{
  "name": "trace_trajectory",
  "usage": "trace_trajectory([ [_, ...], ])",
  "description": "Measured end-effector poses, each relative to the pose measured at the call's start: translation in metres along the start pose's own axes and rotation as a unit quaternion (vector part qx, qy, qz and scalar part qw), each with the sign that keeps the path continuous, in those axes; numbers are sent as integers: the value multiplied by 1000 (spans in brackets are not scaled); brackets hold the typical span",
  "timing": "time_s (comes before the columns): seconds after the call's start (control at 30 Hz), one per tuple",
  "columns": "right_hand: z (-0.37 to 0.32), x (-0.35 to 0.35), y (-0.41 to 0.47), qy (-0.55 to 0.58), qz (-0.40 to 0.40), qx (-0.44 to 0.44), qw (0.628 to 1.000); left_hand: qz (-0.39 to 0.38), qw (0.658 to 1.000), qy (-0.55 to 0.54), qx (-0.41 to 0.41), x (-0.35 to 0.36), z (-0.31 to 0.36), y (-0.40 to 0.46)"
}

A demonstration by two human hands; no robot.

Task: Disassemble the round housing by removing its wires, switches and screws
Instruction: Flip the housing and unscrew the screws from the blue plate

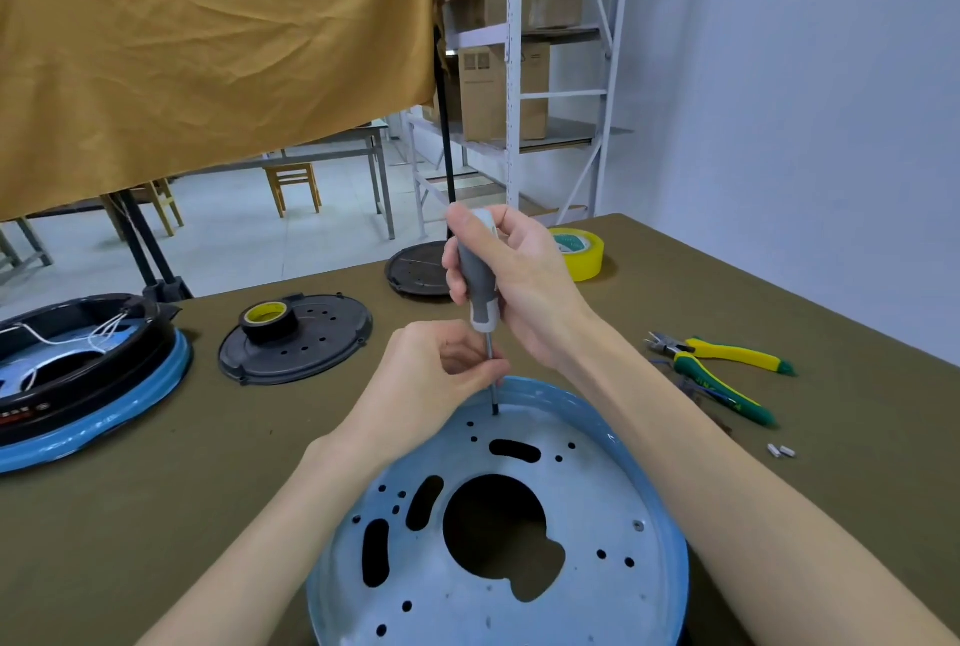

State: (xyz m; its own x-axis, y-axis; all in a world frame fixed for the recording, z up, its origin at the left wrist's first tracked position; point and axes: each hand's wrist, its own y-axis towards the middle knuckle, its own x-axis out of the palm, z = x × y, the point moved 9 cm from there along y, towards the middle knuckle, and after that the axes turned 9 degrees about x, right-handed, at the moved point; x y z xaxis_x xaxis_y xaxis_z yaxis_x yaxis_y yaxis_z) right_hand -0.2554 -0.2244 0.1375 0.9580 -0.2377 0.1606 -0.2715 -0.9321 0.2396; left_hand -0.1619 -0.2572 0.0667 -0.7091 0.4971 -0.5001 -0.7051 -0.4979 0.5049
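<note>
Right hand grips the screwdriver upright, left-hand fingers pinching its shaft at the round housing's 12 o'clock rim.

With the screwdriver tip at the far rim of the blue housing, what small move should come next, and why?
Probably turn the screwdriver to loosen that screw. The right hand grips its handle upright, the left hand pinches the shaft to steady it, and the tip already sits at the far inner edge of the round blue housing.

Right grip curled shut (thumb up), left grip pinching below it
</note>
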Motion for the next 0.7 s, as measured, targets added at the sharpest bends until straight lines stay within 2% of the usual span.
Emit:
trace_trajectory([
  [0.17,6,-2,2,37,-12,49,998,-52,998,-38,-4,11,0,-3],
  [0.27,6,-6,2,55,-8,51,997,-32,999,-32,-11,6,-2,-2],
  [0.47,2,-6,2,8,16,-3,1000,-11,1000,-16,-2,2,-1,-2],
  [0.57,5,-11,4,10,20,17,1000,-34,999,-36,15,6,5,-3],
  [0.7,12,-11,6,26,6,46,999,-26,999,-46,2,3,1,-2],
])
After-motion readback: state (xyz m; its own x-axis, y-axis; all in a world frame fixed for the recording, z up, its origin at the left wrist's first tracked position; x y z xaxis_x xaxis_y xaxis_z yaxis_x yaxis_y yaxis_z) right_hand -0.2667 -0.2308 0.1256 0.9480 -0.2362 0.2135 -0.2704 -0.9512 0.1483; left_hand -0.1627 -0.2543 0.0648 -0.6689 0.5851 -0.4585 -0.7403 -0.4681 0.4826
